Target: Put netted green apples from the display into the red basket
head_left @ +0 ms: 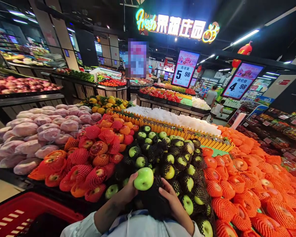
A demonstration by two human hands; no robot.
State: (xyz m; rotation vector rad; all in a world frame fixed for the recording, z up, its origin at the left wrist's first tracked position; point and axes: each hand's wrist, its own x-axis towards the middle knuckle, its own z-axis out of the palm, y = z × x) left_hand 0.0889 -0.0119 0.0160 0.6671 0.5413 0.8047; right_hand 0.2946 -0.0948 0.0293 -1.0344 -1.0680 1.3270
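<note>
Green apple (143, 179), held in the left hand (129, 190) beside the netted apples (182, 160), should be firm, smooth and bruise-prone, best cupped around its sides, while the right hand (169, 196) grasps black netting (153, 199).

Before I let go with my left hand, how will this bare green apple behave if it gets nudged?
The green apple would probably roll, given its rounded shape. Its smooth, shiny skin may feel slippery in your left hand. It could bruise if knocked, since it lacks the black netting around many green apples nearby.
</note>
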